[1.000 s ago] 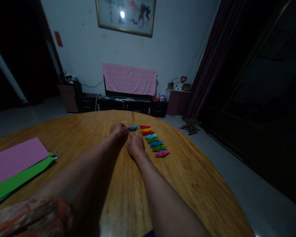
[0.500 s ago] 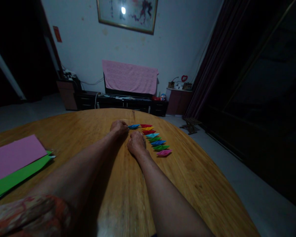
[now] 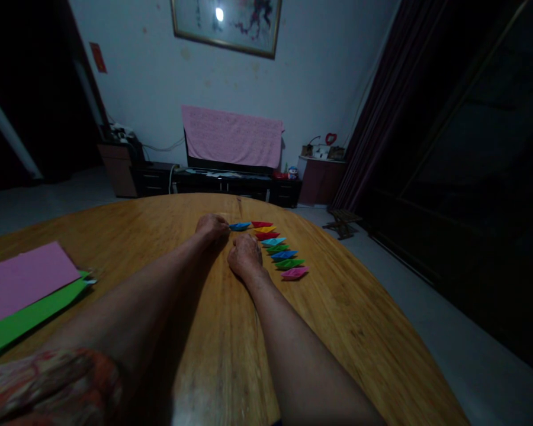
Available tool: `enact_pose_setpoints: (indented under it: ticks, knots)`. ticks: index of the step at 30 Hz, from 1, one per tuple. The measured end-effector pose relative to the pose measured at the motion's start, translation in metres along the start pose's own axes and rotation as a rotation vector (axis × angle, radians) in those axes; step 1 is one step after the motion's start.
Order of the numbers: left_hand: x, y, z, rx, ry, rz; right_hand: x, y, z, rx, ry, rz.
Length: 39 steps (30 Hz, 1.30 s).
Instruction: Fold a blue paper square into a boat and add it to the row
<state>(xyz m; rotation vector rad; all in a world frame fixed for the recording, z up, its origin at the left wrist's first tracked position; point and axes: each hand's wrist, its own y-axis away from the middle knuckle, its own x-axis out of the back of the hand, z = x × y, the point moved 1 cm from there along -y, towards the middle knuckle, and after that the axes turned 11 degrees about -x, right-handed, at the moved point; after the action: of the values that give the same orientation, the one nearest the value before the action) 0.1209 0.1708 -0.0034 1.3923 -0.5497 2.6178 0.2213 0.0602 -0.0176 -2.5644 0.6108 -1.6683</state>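
At the far part of the round table, my left hand (image 3: 212, 228) is closed, its fingertips at the left tip of a blue paper boat (image 3: 240, 227). My right hand (image 3: 245, 254) rests on the wood a little nearer to me, fingers curled under; whatever they may hold is hidden. Just right of it runs a slanting row of folded paper boats: a red boat (image 3: 262, 224) farthest away, then yellow, red, light blue, green, blue and green ones, with a pink boat (image 3: 294, 273) closest to me. The held blue boat lies left of the farthest red one.
Pink paper (image 3: 31, 281) and green paper (image 3: 35, 316) lie stacked at the table's left. Beyond the wooden table (image 3: 337, 343) stands a television under a pink cloth (image 3: 233, 136), on a dark cabinet. A small stool (image 3: 343, 222) is on the floor at the right.
Both hands and the boats keep nearly the same places relative to each other. The whole view has shifted slightly.
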Motion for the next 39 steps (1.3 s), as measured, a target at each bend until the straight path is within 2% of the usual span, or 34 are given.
enact_pose_setpoints:
  ticks: [10,25,39]
  knots:
    - [0.005,0.0009,-0.0025,0.002,0.019,-0.033,-0.0003,0.001,-0.0008,-0.007,0.0,0.007]
    - [0.0019,0.0014,-0.0021,-0.022,0.031,-0.034,0.0012,0.0017,-0.0013,-0.012,0.004,-0.008]
    - [0.0026,0.0012,0.0022,0.036,0.025,-0.036,0.0054,0.0025,-0.0046,-0.043,0.014,-0.041]
